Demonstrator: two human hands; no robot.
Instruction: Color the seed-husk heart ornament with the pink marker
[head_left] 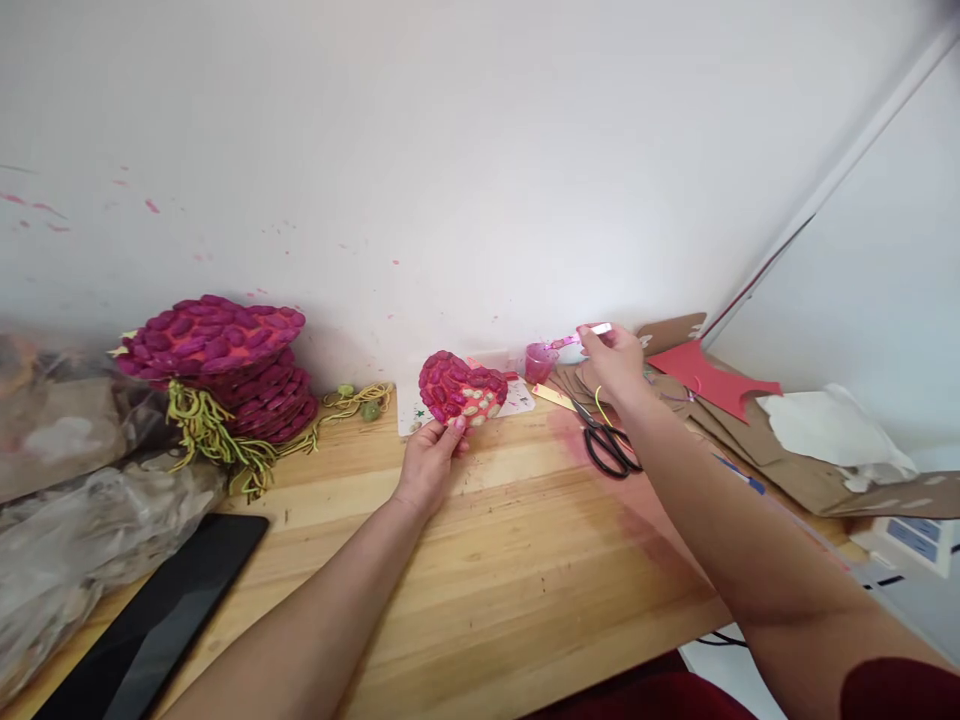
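Observation:
My left hand (pixel 435 460) pinches the lower edge of a heart-shaped piece (pixel 454 385) covered with small oval lumps. Most lumps are magenta; several at its lower right are pale. The piece is held over a white card (pixel 517 397). My right hand (pixel 611 355) grips a slim brush (pixel 574 340) with a white handle end. The brush's pink tip is at the rim of a small translucent pink cup (pixel 538 362), which stands near the wall. Black-handled scissors (pixel 609 450) lie below my right hand.
At the left, magenta lumpy pieces (pixel 214 335) are stacked, with yellow-green cords (pixel 199 425) hanging down. Plastic bags (pixel 112 560) and a black flat device (pixel 165 620) lie nearer. Brown cardboard (pixel 795 480), red sheet (pixel 694 375) and white tissue (pixel 832 425) are at the right.

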